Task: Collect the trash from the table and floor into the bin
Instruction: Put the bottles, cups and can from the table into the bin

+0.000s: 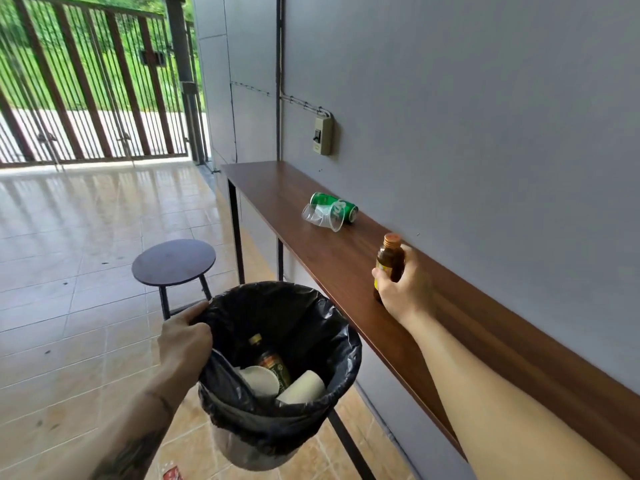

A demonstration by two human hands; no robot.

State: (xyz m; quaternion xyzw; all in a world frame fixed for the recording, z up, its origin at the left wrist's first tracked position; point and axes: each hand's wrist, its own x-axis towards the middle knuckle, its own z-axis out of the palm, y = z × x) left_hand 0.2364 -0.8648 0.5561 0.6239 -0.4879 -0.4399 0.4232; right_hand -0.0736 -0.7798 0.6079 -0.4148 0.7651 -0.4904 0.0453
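**Two hands busy: one on the bin, one on a bottle at the table**

Two things still lie on the table [346, 265], both farther along it than the right hand: a green can [334, 206] on its side near the wall, and a clear plastic cup [322, 218] tipped over just in front of it, touching or overlapping it. The table is long and narrow, its far long edge against the grey wall and its near long edge open to the tiled floor [69, 237]. Left of the table the floor is mostly bare; a round stool [173, 261] stands near the table's near edge, just beyond the bin.

The bin [277, 368], lined with a black bag, is held up off the floor beside the table's near edge. Inside it lie a brown bottle and two white cups. On the floor below the bin, at the bottom of the view, a small red scrap [172, 474] shows.

The right arm reaches forward over the table, forearm low above the wood. The right hand [405, 289] is wrapped around a small brown bottle [389, 261] with an orange cap, upright, its base at the tabletop; whether it rests there I cannot tell.

The left arm extends forward and down. The left hand [183, 337] is clamped on the bin's rim on the side away from the table, fingers curled over the bag.
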